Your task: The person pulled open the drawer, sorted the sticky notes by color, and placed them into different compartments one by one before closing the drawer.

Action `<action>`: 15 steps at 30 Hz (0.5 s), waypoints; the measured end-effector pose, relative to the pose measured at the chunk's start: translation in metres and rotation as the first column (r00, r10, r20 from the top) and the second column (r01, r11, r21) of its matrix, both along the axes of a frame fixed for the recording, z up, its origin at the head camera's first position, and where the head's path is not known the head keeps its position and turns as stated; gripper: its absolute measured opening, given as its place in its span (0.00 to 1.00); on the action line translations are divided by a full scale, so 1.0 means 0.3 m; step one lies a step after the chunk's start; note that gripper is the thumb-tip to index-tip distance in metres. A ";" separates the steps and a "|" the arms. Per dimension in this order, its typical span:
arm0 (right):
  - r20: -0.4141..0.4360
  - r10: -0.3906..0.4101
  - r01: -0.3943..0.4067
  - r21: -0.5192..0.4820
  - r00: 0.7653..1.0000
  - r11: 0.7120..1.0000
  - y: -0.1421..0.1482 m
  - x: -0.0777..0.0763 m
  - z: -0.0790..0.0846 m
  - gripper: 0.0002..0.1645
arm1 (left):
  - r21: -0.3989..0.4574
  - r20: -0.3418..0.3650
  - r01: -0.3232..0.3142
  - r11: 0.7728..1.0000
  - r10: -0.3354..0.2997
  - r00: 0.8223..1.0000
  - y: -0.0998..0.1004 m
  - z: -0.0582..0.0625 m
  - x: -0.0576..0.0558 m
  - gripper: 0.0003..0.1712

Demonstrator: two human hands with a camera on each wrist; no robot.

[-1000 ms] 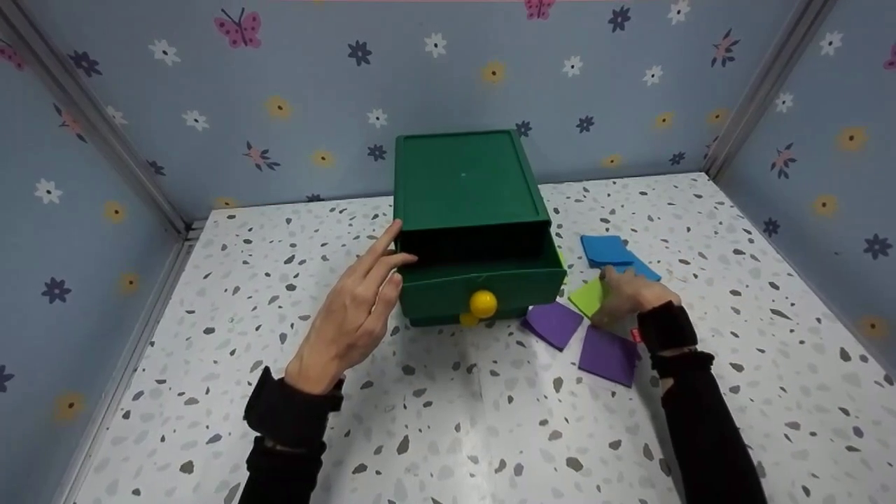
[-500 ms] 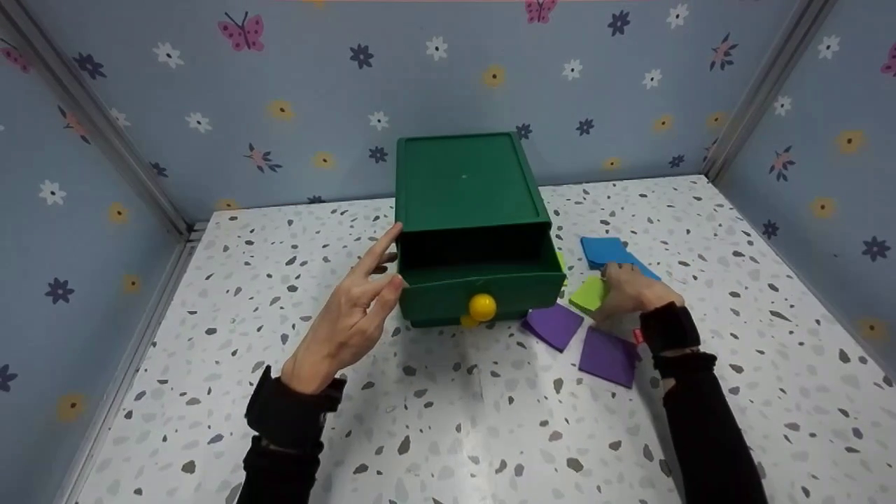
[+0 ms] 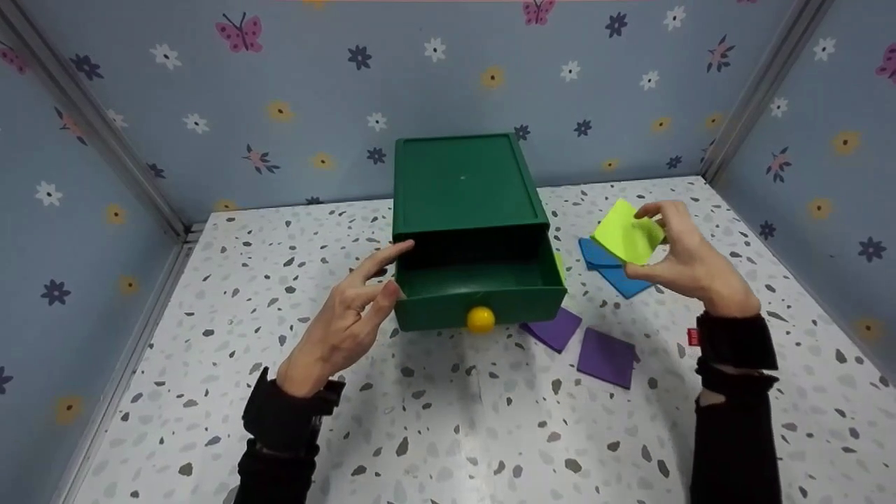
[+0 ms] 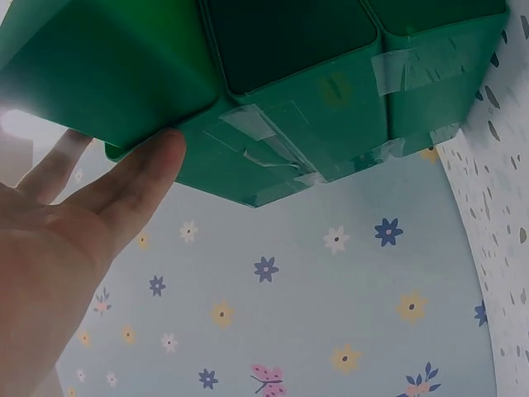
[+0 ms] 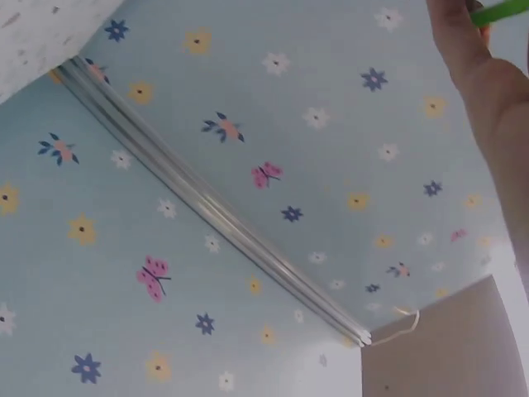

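A green drawer cabinet [image 3: 462, 182] stands against the back wall with its upper drawer [image 3: 434, 313] pulled out, a yellow knob [image 3: 481, 319] on the front. My left hand [image 3: 332, 325] is at the drawer's left side, fingers fairly straight, thumb by the front corner. In the left wrist view, fingertips of the left hand [image 4: 91, 215] meet the green plastic edge. Raised above the blue cloths [image 3: 630, 281], a lime-green folded cloth [image 3: 626, 234] is pinched between thumb and fingers of my right hand [image 3: 689, 259]. The right wrist view catches only a green edge [image 5: 500, 11] of it.
Two purple cloth squares [image 3: 607, 357] [image 3: 556, 327] lie in front, right of the cabinet. A strip of lime green [image 3: 560, 266] shows beside the drawer. Flower-patterned walls [image 3: 294, 77] enclose the speckled table [image 3: 434, 434] at the back and sides.
My right hand has lifted the lime-green cloth off the table, up and to the right. The upper drawer has slid a little further out, with the left hand still beside it.
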State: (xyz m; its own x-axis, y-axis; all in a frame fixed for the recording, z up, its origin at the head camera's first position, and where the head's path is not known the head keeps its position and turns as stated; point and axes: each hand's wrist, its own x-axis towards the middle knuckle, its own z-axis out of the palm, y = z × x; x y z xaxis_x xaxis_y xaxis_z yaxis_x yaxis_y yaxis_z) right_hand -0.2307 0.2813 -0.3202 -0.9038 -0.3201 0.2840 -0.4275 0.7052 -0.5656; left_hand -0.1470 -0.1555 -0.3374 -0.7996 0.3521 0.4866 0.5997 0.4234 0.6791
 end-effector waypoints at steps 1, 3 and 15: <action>-0.081 0.011 -0.011 -0.007 0.997 1.000 -0.007 0.016 0.018 0.40 | 0.000 0.005 0.001 1.000 -0.001 1.000 0.000 0.001 0.001 0.23; -0.236 0.032 -0.037 -0.017 0.971 0.999 -0.028 0.043 0.048 0.39 | -0.004 0.014 0.000 1.000 0.000 1.000 -0.001 0.002 0.003 0.24; -0.416 0.225 -0.258 -0.024 0.881 0.966 -0.241 0.132 0.074 0.31 | -0.043 0.015 0.002 0.999 -0.002 1.000 -0.004 -0.001 0.005 0.27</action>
State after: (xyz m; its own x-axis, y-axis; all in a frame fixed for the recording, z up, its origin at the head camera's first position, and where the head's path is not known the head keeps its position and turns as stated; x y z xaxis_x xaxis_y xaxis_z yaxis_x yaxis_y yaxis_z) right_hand -0.1912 0.2089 -0.2981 -0.6013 -0.4762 0.6416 -0.7829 0.5117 -0.3539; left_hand -0.1455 -0.1567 -0.3379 -0.8057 0.3741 0.4592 0.5907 0.4511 0.6690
